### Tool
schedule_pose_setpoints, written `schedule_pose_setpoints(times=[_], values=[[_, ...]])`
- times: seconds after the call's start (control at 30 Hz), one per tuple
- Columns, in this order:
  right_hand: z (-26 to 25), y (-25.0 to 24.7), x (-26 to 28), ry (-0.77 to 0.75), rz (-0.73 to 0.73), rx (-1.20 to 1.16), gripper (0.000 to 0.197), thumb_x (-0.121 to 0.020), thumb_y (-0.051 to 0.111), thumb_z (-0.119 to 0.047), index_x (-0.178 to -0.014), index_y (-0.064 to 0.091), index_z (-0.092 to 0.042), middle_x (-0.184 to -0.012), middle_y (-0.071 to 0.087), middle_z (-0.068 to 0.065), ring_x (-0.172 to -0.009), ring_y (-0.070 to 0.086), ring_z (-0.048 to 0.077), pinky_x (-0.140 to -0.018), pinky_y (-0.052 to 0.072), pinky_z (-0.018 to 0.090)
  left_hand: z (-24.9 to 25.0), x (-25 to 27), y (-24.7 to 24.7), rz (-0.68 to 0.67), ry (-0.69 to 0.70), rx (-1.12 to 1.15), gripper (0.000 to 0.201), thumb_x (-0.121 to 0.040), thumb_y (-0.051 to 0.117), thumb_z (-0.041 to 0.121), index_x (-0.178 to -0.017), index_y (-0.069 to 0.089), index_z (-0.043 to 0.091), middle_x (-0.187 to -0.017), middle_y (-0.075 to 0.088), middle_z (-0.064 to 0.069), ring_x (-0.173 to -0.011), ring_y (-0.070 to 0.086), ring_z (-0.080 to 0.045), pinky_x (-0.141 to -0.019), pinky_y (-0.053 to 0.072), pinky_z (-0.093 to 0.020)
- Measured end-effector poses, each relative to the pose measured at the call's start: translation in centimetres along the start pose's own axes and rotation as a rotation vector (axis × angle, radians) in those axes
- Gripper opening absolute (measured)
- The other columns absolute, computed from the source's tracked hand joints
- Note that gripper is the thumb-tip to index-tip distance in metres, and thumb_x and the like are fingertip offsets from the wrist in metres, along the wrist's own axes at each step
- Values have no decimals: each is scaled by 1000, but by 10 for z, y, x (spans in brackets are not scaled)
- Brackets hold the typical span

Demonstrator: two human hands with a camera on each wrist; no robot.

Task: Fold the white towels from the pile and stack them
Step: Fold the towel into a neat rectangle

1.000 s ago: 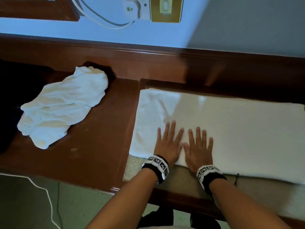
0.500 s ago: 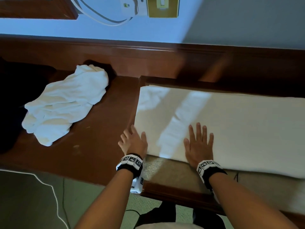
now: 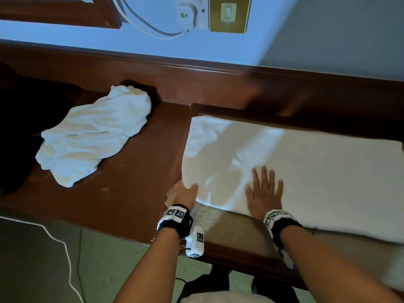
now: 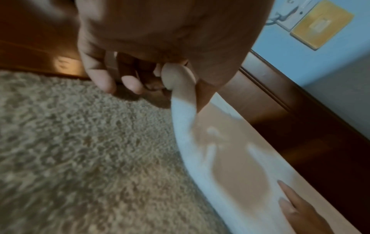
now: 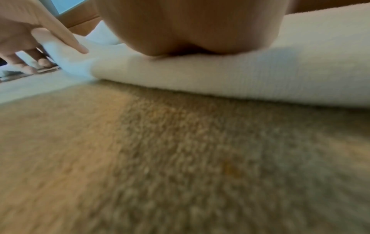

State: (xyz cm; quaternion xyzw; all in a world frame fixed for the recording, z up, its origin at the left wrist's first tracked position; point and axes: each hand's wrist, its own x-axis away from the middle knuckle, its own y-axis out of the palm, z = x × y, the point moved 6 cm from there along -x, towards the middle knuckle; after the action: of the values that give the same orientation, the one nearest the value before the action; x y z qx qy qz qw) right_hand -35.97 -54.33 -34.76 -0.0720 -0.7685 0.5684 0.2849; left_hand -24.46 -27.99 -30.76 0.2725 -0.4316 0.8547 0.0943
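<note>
A long white towel [image 3: 306, 171] lies flat on the beige carpeted recess [image 3: 236, 228] at the right. My left hand [image 3: 185, 191] is at its near left corner. In the left wrist view, thumb and fingers pinch that corner [image 4: 180, 88] and lift it a little off the carpet. My right hand [image 3: 264, 191] lies flat on the towel's near edge with fingers spread; the right wrist view shows its palm [image 5: 188, 39] pressing the thick towel edge [image 5: 220, 79]. A crumpled pile of white towels [image 3: 94, 136] sits on the wooden top to the left.
The red-brown wooden top [image 3: 131, 189] borders the recess on the left, with a raised wooden ledge [image 3: 196, 79] behind. A wall socket with white cable [image 3: 192, 14] is above. A dark object [image 3: 17, 127] lies far left. A white cord [image 3: 65, 254] runs on the floor.
My left hand slid from the towel's middle to its near left corner and took hold of it. My right hand stayed flat on the near edge.
</note>
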Motion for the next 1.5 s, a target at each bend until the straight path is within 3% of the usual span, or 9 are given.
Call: schedule_pose_setpoints(times=[0.17,0.33,0.57,0.73,1.0,1.13,1.27,1.37,1.5], values=[[0,-21,-2,8,-65,-163,56,-105,18,-48,-159,10,-35,-169,-8,-6,-155,-10,18,-123,-8,46,52,26,-4,51,272,143,40,-88,71,34,-124,65,17,-123,59,-2,-109,57,-22,-92,44,-29],[30,-73,-6,143,8,-835,52,-107,31,-49,-142,54,-19,-149,51,3,-137,46,23,-120,29,41,135,74,36,-12,701,73,19,-85,70,18,-101,61,12,-99,65,-6,-87,59,-28,-74,45,-32],[105,-105,-13,352,-32,-1304,60,-103,30,-61,-112,67,-14,-113,71,10,-105,67,27,-99,51,46,181,155,145,-308,1155,-443,36,-88,66,18,-121,53,10,-124,58,-14,-111,54,-38,-89,42,-45],[131,-81,-23,368,-67,-1219,49,-74,76,-48,-106,71,-11,-106,75,9,-102,71,29,-98,53,53,137,137,190,-289,1055,-851,80,-79,74,34,-148,43,10,-165,24,-24,-153,18,-46,-123,4,-65],[137,-94,-49,410,99,-987,26,-85,76,-24,-107,71,-10,-102,72,7,-94,67,26,-88,54,34,131,136,218,-317,1074,-885,99,-75,80,49,-155,34,15,-158,38,-26,-146,34,-47,-110,36,-69],[158,-101,-58,418,0,-901,23,-83,76,-24,-102,71,-12,-98,72,4,-94,68,26,-87,55,35,149,153,215,-453,1070,-827,76,-102,43,55,-164,12,22,-170,-8,-17,-156,-11,-38,-123,-9,-61],[173,-104,-71,457,-88,-874,29,-82,76,-38,-75,61,-14,-83,68,9,-83,68,30,-71,57,37,176,129,191,-223,1110,-675,54,-105,35,50,-150,50,23,-165,29,-17,-153,24,-38,-120,25,-60],[175,-113,-88,510,-20,-945,45,-81,77,-47,-66,55,-11,-71,62,7,-76,64,28,-72,54,38,173,83,186,-50,1005,-816,62,-102,39,42,-157,36,15,-165,18,-28,-153,18,-46,-116,31,-65],[164,-116,-113,543,-29,-1073,61,-77,83,-49,-111,61,-3,-106,64,10,-105,64,31,-85,50,34,158,65,196,-52,959,-814,77,-104,21,58,-164,1,16,-168,-15,-24,-156,-15,-38,-122,7,-68]])
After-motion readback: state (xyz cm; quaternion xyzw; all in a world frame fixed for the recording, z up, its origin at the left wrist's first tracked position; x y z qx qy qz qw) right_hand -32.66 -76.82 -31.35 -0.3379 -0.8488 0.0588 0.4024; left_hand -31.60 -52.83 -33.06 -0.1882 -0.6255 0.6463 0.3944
